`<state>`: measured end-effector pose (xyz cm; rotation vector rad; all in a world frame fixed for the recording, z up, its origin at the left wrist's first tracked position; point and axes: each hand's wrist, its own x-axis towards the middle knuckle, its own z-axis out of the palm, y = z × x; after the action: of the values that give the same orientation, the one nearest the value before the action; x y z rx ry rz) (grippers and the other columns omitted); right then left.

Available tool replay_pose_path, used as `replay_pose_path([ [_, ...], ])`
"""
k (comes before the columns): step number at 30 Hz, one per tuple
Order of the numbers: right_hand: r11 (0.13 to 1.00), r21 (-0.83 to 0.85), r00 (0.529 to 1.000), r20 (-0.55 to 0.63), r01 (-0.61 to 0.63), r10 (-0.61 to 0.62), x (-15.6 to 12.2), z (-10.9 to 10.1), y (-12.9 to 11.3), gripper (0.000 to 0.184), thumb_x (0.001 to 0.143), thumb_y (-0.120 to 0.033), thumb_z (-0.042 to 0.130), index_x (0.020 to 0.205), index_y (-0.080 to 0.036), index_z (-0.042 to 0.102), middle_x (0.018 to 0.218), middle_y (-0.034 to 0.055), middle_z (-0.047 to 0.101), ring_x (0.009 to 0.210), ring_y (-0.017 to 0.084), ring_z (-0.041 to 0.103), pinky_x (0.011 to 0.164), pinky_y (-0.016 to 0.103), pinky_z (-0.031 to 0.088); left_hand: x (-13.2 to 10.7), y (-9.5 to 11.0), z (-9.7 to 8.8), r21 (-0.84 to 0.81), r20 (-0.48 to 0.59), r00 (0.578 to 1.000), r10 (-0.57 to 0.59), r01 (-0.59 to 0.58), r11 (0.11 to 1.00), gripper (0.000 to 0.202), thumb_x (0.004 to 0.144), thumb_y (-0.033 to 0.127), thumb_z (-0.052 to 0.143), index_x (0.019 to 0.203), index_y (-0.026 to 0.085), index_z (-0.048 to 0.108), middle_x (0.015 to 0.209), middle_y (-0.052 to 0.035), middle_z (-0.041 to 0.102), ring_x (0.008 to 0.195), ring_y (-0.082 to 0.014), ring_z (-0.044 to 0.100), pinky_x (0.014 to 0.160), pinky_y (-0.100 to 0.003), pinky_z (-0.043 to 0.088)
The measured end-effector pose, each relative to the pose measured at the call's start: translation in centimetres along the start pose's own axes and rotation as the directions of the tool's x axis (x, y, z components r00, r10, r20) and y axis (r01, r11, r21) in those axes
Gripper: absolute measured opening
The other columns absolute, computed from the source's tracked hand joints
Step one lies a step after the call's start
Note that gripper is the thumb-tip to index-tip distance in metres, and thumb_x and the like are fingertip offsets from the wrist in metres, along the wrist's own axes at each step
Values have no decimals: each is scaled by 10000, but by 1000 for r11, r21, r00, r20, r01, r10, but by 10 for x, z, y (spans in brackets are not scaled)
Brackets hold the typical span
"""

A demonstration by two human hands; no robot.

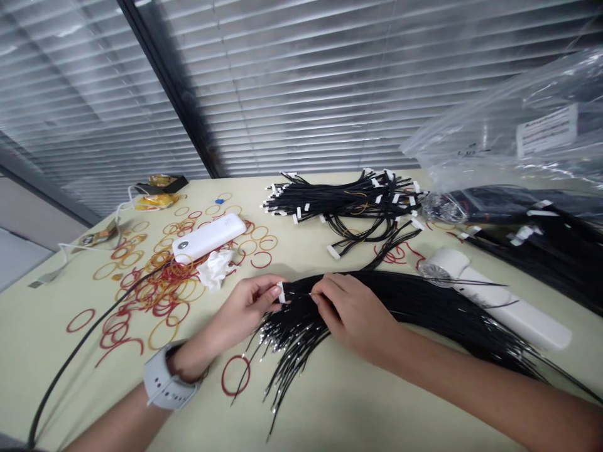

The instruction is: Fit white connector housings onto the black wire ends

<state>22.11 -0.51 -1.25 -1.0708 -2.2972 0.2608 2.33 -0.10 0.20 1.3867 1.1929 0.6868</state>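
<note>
My left hand [242, 307] pinches a small white connector [281, 292] at the end of a black wire. My right hand [353, 311] lies close by, its fingers closed on thin black wires [301, 290] leading to that connector. A large loose bundle of black wires [419, 307] spreads beneath and beyond my right hand, its bare silvery ends [277, 339] fanning toward me. Much of the bundle's middle is hidden by my right hand. A grey watch [167, 380] circles my left wrist.
Red and orange rubber bands [151, 295] lie scattered left, near a white power bank [208, 238] and crumpled tissue [215, 269]. A bundle of white-tipped black cables [343, 201] lies ahead. A white tube [499, 301] and plastic bag [518, 132] sit right.
</note>
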Motion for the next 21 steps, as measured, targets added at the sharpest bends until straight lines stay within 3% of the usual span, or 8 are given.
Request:
replay_pose_path([
  [11, 1000, -1, 1000, 13, 28, -28, 0, 1, 0, 141, 835, -134, 382, 785, -140, 514, 761, 31, 526, 686, 120, 436, 650, 265, 317, -2, 0, 4, 56, -26, 999, 38, -37, 998, 271, 832, 325, 497, 1010, 156, 611, 875, -34, 606, 786, -137, 559, 716, -239, 505],
  [21, 999, -15, 999, 18, 31, -31, 3, 5, -3, 164, 856, -142, 355, 793, -138, 506, 759, 32, 523, 683, 125, 431, 642, 264, 296, -2, 0, 7, 84, -14, 998, 58, -57, 995, 268, 844, 321, 481, 1018, 159, 604, 919, -31, 594, 824, -127, 561, 713, -195, 505],
])
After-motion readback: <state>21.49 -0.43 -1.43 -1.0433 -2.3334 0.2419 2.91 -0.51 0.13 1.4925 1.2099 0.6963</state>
